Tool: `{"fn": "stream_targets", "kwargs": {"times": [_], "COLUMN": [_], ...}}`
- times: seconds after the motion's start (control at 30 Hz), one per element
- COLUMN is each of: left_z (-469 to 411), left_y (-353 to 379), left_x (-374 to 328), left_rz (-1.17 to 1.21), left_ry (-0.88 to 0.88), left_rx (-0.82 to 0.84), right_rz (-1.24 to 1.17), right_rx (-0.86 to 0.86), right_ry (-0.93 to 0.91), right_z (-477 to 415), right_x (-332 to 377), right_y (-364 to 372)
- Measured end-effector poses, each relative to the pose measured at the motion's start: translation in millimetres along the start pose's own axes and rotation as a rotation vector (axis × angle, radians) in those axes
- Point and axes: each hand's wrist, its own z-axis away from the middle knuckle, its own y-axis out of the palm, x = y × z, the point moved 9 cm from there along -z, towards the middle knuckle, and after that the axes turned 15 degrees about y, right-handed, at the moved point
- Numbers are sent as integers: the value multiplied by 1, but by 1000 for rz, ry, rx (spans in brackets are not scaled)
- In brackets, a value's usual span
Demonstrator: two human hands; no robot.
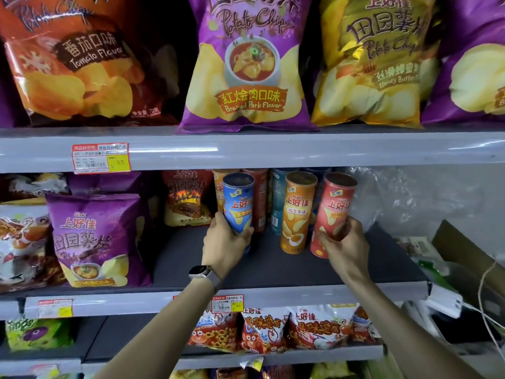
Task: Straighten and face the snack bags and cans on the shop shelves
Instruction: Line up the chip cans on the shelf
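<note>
Gripping the blue can low down, the left hand wraps fingers and thumb round it, a watch on the wrist. Over on the right, the right hand curls round the lower part of the red can, whose top leans right. An orange can stands between them on the dark middle shelf, untouched. Back cans crowd just behind, farther in. Left of all this, a purple bag faces out near the edge. Above, chip bags line the top shelf, with a price tag on its rail.
</note>
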Motion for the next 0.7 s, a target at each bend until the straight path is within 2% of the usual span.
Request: {"fn": "stream_targets", "kwargs": {"times": [0.27,0.53,0.7], "left_z": [24,33,34], "left_y": [-48,-38,-32], "left_x": [46,54,58], "left_rz": [-2,70,31], "left_ry": [-12,117,125], "left_rx": [-149,-207,-201], "right_rz": [-118,-105,-105], "right_rx": [67,222,212], "right_ry": [-57,-129,-143], "right_z": [56,97,94], "right_x": [-4,18,29], "right_y": [-18,65,114]}}
